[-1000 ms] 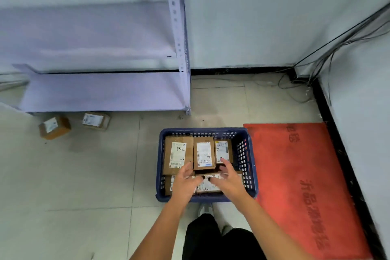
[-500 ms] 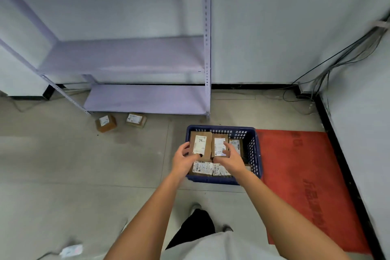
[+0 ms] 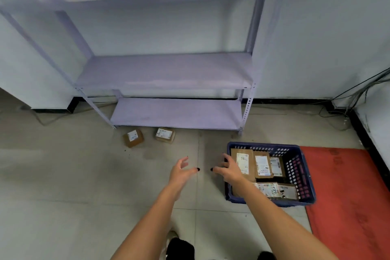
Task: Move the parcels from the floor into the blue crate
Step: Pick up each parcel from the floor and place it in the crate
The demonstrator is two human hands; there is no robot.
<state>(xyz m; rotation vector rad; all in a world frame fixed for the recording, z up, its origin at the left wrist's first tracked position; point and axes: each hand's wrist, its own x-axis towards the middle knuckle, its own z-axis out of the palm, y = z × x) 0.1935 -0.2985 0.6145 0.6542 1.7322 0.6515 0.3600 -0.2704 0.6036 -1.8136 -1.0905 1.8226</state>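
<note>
In the blue crate point(image 3: 299, 175): several labelled parcels, packed flat. Left of the crate, on the floor by the shelf point(image 3: 177, 114): two parcels, one brown point(image 3: 133, 138), one paler point(image 3: 165, 135). Your left hand point(image 3: 181, 173) and right hand point(image 3: 229, 168): both spread, empty, just left of the crate.

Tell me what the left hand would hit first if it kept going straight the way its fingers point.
Probably nothing but bare floor tiles: the left hand points up-frame, passing right of the nearer parcel, toward the shelf's bottom board. Depth is unclear.
</note>
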